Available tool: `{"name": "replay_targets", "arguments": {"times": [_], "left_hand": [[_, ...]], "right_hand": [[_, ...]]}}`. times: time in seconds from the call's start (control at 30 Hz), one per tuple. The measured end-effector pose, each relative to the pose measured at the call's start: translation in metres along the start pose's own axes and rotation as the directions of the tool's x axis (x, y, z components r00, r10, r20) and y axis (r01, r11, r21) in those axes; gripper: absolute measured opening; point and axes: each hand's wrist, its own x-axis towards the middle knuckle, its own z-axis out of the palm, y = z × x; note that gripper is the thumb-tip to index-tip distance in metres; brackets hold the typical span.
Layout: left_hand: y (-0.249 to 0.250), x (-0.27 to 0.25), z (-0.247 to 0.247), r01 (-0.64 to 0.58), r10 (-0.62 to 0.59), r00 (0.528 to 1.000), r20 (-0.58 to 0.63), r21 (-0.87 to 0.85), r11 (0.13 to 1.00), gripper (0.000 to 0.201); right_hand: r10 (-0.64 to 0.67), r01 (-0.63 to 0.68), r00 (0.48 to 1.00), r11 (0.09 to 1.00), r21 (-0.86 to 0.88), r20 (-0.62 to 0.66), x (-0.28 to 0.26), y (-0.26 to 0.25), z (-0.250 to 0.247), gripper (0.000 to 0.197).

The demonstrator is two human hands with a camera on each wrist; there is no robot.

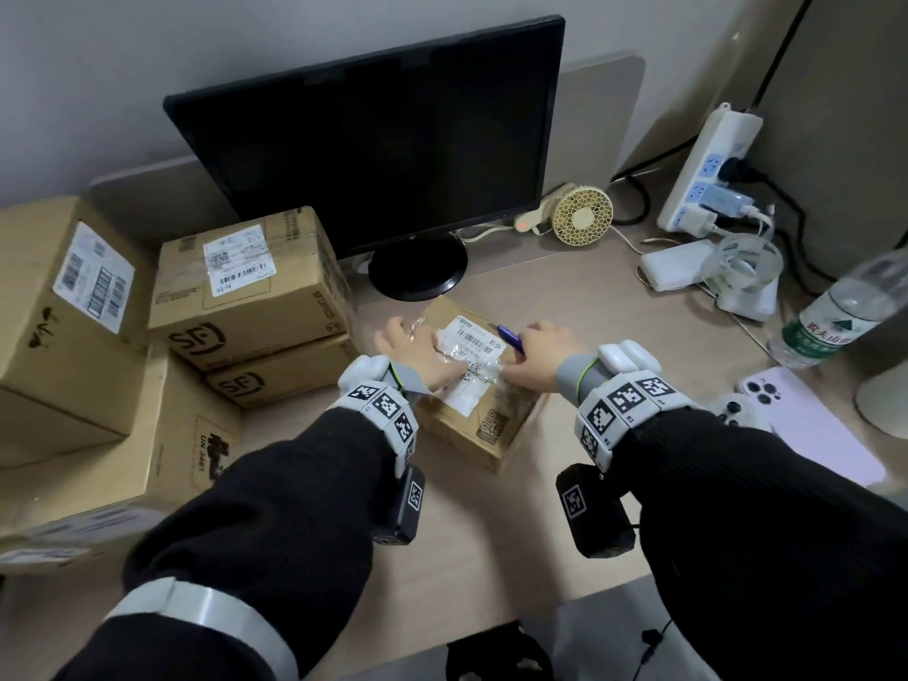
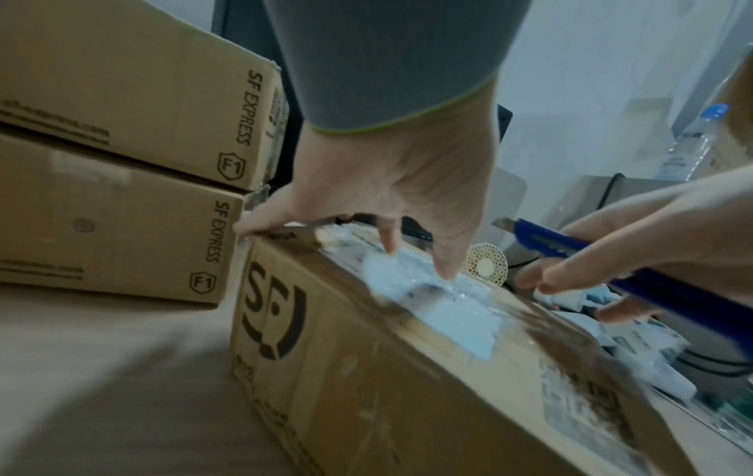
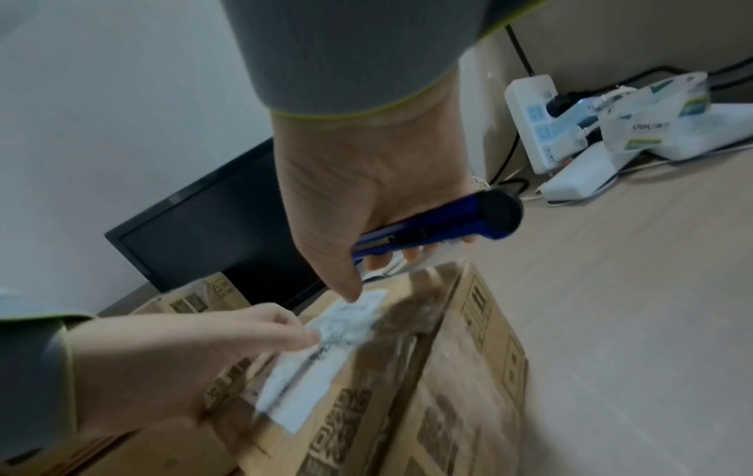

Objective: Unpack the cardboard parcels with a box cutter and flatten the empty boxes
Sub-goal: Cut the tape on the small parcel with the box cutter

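A small brown SF parcel (image 1: pixel 491 425) with a white shipping label and clear tape lies on the desk in front of the monitor. My left hand (image 1: pixel 412 346) rests on its top with fingers spread; in the left wrist view the fingertips (image 2: pixel 444 270) press on the taped label. My right hand (image 1: pixel 540 356) grips a blue box cutter (image 1: pixel 511 336) over the parcel's far right edge. The blade (image 2: pixel 503 223) is out and held just above the parcel (image 2: pixel 366 370). In the right wrist view the right thumb touches the label beside the cutter (image 3: pixel 440 225).
Several sealed cardboard boxes (image 1: pixel 245 287) are stacked at the left, close to the parcel. Behind stand a black monitor (image 1: pixel 383 154) and a small fan (image 1: pixel 582 221). At the right are a power strip (image 1: pixel 707 174), a water bottle (image 1: pixel 845 312) and a phone (image 1: pixel 810 425).
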Motion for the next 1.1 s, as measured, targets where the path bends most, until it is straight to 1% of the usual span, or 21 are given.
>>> {"name": "replay_targets", "arguments": {"times": [0.03,0.07,0.1,0.17,0.27,0.37,0.43,0.47,0.53,0.57,0.6,0.73,0.77,0.83,0.87,0.93,0.97,1.0,1.03,1.07,1.1], "left_hand": [[0.002,-0.001,0.002,0.046,-0.047,0.999,-0.026,-0.007,0.999,0.070],[0.004,-0.003,0.002,0.100,-0.101,0.995,-0.019,-0.041,0.994,0.081],[0.007,-0.004,0.002,0.143,-0.144,0.990,0.002,-0.088,0.986,0.087],[0.009,-0.003,0.004,0.184,-0.184,0.983,0.012,-0.158,0.970,0.089],[0.012,-0.003,0.006,0.189,-0.200,0.979,-0.029,-0.208,0.960,0.089],[0.018,0.001,-0.001,0.220,-0.217,0.975,0.040,-0.272,0.937,0.094],[0.018,0.006,-0.008,0.245,-0.228,0.969,0.090,-0.298,0.922,0.097],[0.016,0.009,-0.010,0.252,-0.229,0.967,0.109,-0.292,0.923,0.098],[0.013,0.012,-0.013,0.243,-0.220,0.969,0.115,-0.255,0.936,0.100],[0.011,0.013,-0.014,0.232,-0.213,0.972,0.100,-0.246,0.941,0.100],[0.009,0.016,-0.014,0.220,-0.206,0.975,0.081,-0.254,0.942,0.099],[0.002,0.022,-0.016,0.199,-0.194,0.980,0.053,-0.381,0.903,0.092],[0.001,0.023,-0.018,0.191,-0.188,0.981,0.050,-0.421,0.887,0.089],[-0.002,0.026,-0.022,0.171,-0.167,0.985,0.053,-0.499,0.849,0.087],[-0.004,0.027,-0.025,0.156,-0.151,0.987,0.054,-0.546,0.823,0.088],[-0.007,0.027,-0.032,0.108,-0.094,0.994,0.058,-0.653,0.750,0.084],[-0.010,0.027,-0.036,0.080,-0.069,0.997,0.044,-0.686,0.723,0.079],[-0.015,0.029,-0.039,0.059,-0.067,0.998,0.016,-0.704,0.708,0.074],[-0.020,0.029,-0.043,0.041,-0.069,0.998,-0.010,-0.712,0.700,0.071],[-0.025,0.030,-0.046,0.049,-0.084,0.996,-0.012,-0.723,0.689,0.069],[-0.031,0.029,-0.048,0.067,-0.097,0.995,0.000,-0.723,0.688,0.068]], "right_hand": [[-0.006,0.006,1.000,1.000,0.005,0.009,0.002,-0.001,0.006,0.024],[-0.006,0.005,1.000,1.000,0.018,0.015,0.005,-0.002,0.011,0.029],[-0.005,0.004,1.000,0.999,0.031,0.012,0.007,-0.002,0.015,0.032],[0.005,-0.005,1.000,0.999,0.049,0.005,0.011,-0.002,0.017,0.037],[0.027,-0.028,1.000,0.997,0.075,0.011,0.015,-0.002,0.017,0.046],[0.031,-0.032,0.999,0.999,0.041,0.011,0.016,-0.003,0.017,0.059],[0.039,-0.040,0.999,0.997,0.061,0.015,0.018,-0.004,0.017,0.062],[0.044,-0.047,0.999,0.994,0.100,0.030,0.020,-0.005,0.019,0.061],[0.059,-0.076,0.994,0.977,0.199,0.090,0.023,-0.005,0.023,0.051],[0.056,-0.086,0.992,0.960,0.266,0.117,0.024,-0.006,0.026,0.045],[0.046,-0.089,0.990,0.939,0.332,0.137,0.023,-0.006,0.026,0.044],[0.001,-0.104,0.976,0.879,0.465,0.216,0.025,-0.010,0.024,0.043],[-0.019,-0.100,0.972,0.869,0.484,0.235,0.026,-0.011,0.023,0.049],[-0.033,-0.112,0.961,0.859,0.500,0.274,0.027,-0.014,0.022,0.074],[-0.031,-0.121,0.961,0.848,0.517,0.275,0.026,-0.015,0.020,0.083],[0.030,-0.177,0.964,0.815,0.551,0.265,0.028,-0.015,0.022,0.088],[0.067,-0.195,0.967,0.819,0.540,0.247,0.029,-0.015,0.022,0.093],[0.099,-0.199,0.970,0.851,0.487,0.224,0.031,-0.019,0.023,0.103],[0.132,-0.204,0.971,0.894,0.398,0.200,0.032,-0.022,0.024,0.113],[0.165,-0.212,0.971,0.930,0.299,0.175,0.033,-0.025,0.024,0.117],[0.203,-0.233,0.967,0.948,0.217,0.152,0.032,-0.028,0.023,0.116]]}}
